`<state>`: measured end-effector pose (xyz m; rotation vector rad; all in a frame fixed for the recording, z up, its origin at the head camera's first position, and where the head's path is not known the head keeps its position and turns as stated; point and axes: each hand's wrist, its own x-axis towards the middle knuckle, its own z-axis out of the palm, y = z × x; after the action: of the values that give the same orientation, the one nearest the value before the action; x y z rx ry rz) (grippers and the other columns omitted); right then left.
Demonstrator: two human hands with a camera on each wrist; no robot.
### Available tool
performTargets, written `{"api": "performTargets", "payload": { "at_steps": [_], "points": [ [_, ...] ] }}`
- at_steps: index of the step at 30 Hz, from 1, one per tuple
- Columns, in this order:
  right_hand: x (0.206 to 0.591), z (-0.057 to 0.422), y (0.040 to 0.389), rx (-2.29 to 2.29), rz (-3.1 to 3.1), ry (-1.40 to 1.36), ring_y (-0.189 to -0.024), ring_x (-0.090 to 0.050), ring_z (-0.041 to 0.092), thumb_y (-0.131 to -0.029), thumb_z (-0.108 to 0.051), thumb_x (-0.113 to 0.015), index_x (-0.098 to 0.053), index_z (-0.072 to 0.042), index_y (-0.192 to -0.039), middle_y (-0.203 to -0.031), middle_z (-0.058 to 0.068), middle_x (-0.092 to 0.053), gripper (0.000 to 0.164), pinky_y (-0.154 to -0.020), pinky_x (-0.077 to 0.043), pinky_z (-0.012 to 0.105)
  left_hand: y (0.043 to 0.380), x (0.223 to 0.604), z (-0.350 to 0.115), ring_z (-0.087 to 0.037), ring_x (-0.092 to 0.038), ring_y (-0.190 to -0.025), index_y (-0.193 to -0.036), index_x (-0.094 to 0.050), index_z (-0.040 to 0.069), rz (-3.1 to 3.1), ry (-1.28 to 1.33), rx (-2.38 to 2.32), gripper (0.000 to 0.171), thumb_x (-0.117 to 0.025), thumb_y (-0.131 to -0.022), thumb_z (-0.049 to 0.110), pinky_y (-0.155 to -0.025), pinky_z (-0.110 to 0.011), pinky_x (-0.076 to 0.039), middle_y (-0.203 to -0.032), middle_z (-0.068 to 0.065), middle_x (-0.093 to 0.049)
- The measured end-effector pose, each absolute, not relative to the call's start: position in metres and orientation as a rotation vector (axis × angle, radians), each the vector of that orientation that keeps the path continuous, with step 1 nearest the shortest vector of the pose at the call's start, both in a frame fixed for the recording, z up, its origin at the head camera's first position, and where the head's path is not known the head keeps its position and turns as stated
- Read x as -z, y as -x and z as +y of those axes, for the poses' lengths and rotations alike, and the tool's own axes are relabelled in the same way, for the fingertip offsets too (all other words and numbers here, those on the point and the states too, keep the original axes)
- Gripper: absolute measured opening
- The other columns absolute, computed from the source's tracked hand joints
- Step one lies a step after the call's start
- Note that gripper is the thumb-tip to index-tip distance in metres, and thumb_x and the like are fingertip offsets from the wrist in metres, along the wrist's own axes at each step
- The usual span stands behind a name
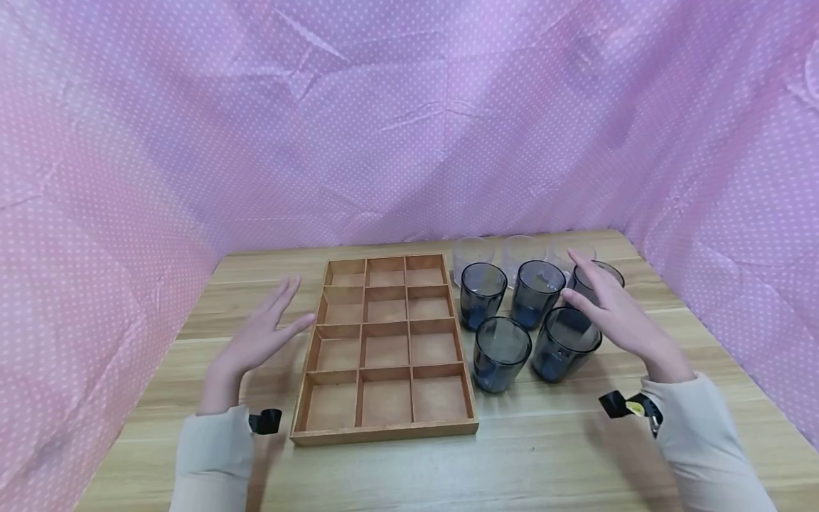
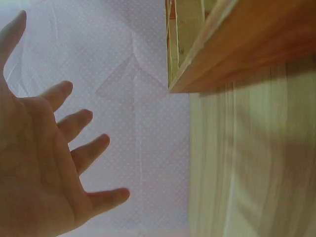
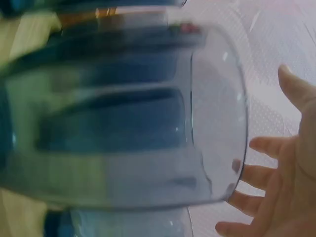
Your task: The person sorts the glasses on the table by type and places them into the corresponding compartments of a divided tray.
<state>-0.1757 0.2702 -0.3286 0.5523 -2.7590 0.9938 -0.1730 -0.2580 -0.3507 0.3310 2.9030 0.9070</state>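
My left hand (image 1: 259,338) hovers beside the left edge of a wooden tray (image 1: 384,432) divided into several square compartments. Its fingers are spread and hold nothing, as the left wrist view also shows. On the right, my right hand (image 1: 617,316) is raised over the right side of a group of dark tinted glasses, fingers extended and thumb apart. One dark glass (image 1: 566,348) stands just left of that hand, and another dark glass (image 1: 501,355) is nearer the tray. In the right wrist view a tinted glass (image 3: 123,123) fills much of the picture, with the spread fingers (image 3: 266,148) past its rim.
Behind the dark glasses stand clear glasses (image 1: 472,250) in a row at the table's back edge. The wooden table (image 1: 531,455) carries everything. A pink dotted cloth (image 1: 409,128) hangs around the back and sides.
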Motion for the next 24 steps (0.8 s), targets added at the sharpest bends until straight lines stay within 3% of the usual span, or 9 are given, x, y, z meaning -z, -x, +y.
{"api": "performTargets", "payload": {
  "at_steps": [4, 7, 9, 11, 14, 16, 22, 24],
  "points": [
    [0.328, 0.266, 0.17, -1.119, -2.748, -0.474, -0.142, -0.025, 0.048, -0.1, -0.027, -0.053, -0.019, -0.02, -0.156, -0.158, 0.021, -0.027, 0.066, -0.112, -0.022, 0.067, 0.174, 0.356, -0.26, -0.042, 0.004, -0.15, -0.156, 0.001, 0.03, 2.773, -0.429, -1.143, 0.077, -0.05, -0.099, 0.041, -0.113, -0.074, -0.005, -0.164, -0.006, 0.008],
    [0.33, 0.263, 0.166, -1.193, -2.701, -0.446, -0.139, -0.033, 0.044, -0.1, -0.024, -0.055, -0.022, -0.017, -0.155, -0.154, 0.022, -0.035, 0.065, -0.118, -0.031, 0.033, 0.173, 0.361, -0.262, -0.04, 0.004, -0.15, -0.155, 0.0, 0.036, 2.712, -0.45, -1.242, 0.075, -0.051, -0.1, 0.036, -0.113, -0.073, -0.005, -0.165, -0.003, 0.006],
    [0.331, 0.26, 0.164, -1.255, -2.66, -0.431, -0.139, -0.04, 0.027, -0.099, -0.022, -0.056, -0.025, -0.013, -0.154, -0.151, 0.024, -0.038, 0.064, -0.109, -0.033, 0.009, 0.172, 0.364, -0.264, -0.041, 0.001, -0.15, -0.154, -0.001, 0.041, 2.673, -0.441, -1.296, 0.074, -0.051, -0.1, 0.034, -0.113, -0.073, -0.009, -0.165, -0.001, 0.004],
    [0.332, 0.257, 0.162, -1.336, -2.62, -0.418, -0.135, -0.043, 0.006, -0.099, -0.02, -0.056, -0.027, -0.006, -0.153, -0.149, 0.026, -0.04, 0.063, -0.097, -0.031, -0.005, 0.17, 0.367, -0.266, -0.041, -0.003, -0.15, -0.153, -0.002, 0.045, 2.634, -0.424, -1.342, 0.074, -0.053, -0.1, 0.032, -0.112, -0.075, -0.012, -0.165, -0.001, 0.002],
    [0.332, 0.253, 0.159, -1.444, -2.569, -0.399, -0.121, -0.041, -0.016, -0.099, -0.018, -0.056, -0.03, 0.001, -0.15, -0.147, 0.029, -0.041, 0.061, -0.095, -0.037, -0.003, 0.168, 0.372, -0.268, -0.041, -0.009, -0.15, -0.152, -0.003, 0.046, 2.578, -0.407, -1.412, 0.076, -0.055, -0.099, 0.03, -0.111, -0.074, -0.015, -0.165, -0.001, -0.001],
    [0.332, 0.25, 0.156, -1.5, -2.536, -0.397, -0.12, -0.043, -0.017, -0.099, -0.017, -0.057, -0.031, 0.003, -0.149, -0.147, 0.024, -0.044, 0.059, -0.095, -0.039, -0.001, 0.167, 0.374, -0.27, -0.04, -0.01, -0.15, -0.153, -0.003, 0.044, 2.548, -0.411, -1.448, 0.077, -0.056, -0.099, 0.027, -0.112, -0.074, -0.014, -0.165, -0.001, -0.002],
    [0.334, 0.242, 0.149, -1.629, -2.435, -0.446, -0.12, -0.048, -0.015, -0.097, -0.01, -0.058, -0.034, 0.004, -0.147, -0.134, -0.02, -0.054, 0.057, -0.096, -0.042, 0.001, 0.166, 0.38, -0.274, -0.039, -0.012, -0.149, -0.157, -0.004, 0.031, 2.498, -0.42, -1.483, 0.078, -0.056, -0.099, 0.025, -0.113, -0.071, -0.017, -0.165, -0.005, -0.006],
    [0.335, 0.24, 0.146, -1.66, -2.41, -0.481, -0.12, -0.048, -0.015, -0.096, -0.007, -0.059, -0.034, 0.006, -0.146, -0.131, -0.026, -0.053, 0.058, -0.096, -0.042, 0.002, 0.166, 0.382, -0.274, -0.04, -0.014, -0.149, -0.157, -0.005, 0.026, 2.489, -0.417, -1.477, 0.077, -0.056, -0.099, 0.025, -0.113, -0.068, -0.024, -0.165, -0.008, -0.008]
  ]
}}
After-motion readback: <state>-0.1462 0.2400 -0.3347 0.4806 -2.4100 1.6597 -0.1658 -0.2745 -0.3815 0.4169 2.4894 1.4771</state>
